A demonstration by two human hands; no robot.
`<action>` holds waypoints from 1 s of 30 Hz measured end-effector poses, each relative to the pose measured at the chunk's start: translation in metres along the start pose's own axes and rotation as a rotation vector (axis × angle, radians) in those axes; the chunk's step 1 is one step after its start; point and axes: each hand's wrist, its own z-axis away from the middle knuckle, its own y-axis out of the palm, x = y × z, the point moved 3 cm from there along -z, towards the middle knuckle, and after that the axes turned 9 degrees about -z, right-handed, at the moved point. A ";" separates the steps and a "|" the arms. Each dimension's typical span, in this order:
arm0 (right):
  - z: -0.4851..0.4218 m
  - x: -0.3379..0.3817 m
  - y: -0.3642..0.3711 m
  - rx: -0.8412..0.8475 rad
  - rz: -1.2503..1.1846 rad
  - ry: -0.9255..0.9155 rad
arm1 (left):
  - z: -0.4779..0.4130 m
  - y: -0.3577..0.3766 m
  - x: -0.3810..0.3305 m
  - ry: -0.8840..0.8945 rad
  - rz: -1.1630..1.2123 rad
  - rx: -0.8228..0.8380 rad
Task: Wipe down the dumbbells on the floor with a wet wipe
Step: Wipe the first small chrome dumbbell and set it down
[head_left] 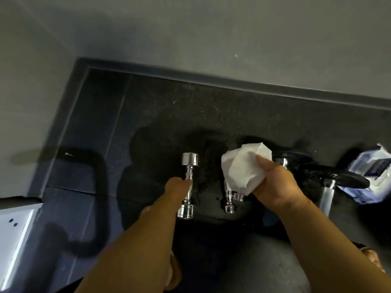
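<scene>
Left dumbbell (190, 159): my landmark; chrome, lying on the floor (211, 106) with one head toward the wall (211, 28) and the other toward me.
Second dumbbell (229, 200): smaller and chrome, just right of the left dumbbell and roughly parallel to it. I see only its near end and part of its handle; the rest is under the wipe.
Wet wipe (243, 166): white and crumpled, right of the left dumbbell, draped over the far part of the second dumbbell.
Right grip (277, 182): clamped on the wet wipe, thumb on top and fingers wrapped in the sheet, right of the left dumbbell.
Left grip (177, 187): reaches the left dumbbell's handle from its left side, with a fingertip at the bar. I cannot tell whether the fingers close around it.
Small chrome piece (238, 196): right of the left dumbbell, beside the second dumbbell's near end, below the wipe's edge. I cannot tell what it belongs to.
Black padded part (330, 174): far right of the left dumbbell, beyond the right grip, above a chrome post (326, 197).
Wipes pack (368, 172): blue and white, farthest right of the left dumbbell, on the floor.
Floor: dark speckled rubber under the left dumbbell, with smoother dark tiles to its left.
White object (14, 233): far left of the left dumbbell, at the frame's edge.
</scene>
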 end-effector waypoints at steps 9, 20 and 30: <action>-0.034 0.006 -0.039 0.038 0.031 -0.070 | -0.047 0.032 0.011 -0.066 0.032 0.071; -0.016 0.010 -0.048 -0.011 0.207 -0.246 | -0.044 0.040 -0.002 -0.102 0.196 0.107; 0.035 0.025 -0.030 -0.031 0.076 -0.236 | 0.038 0.035 -0.050 -0.068 0.360 0.187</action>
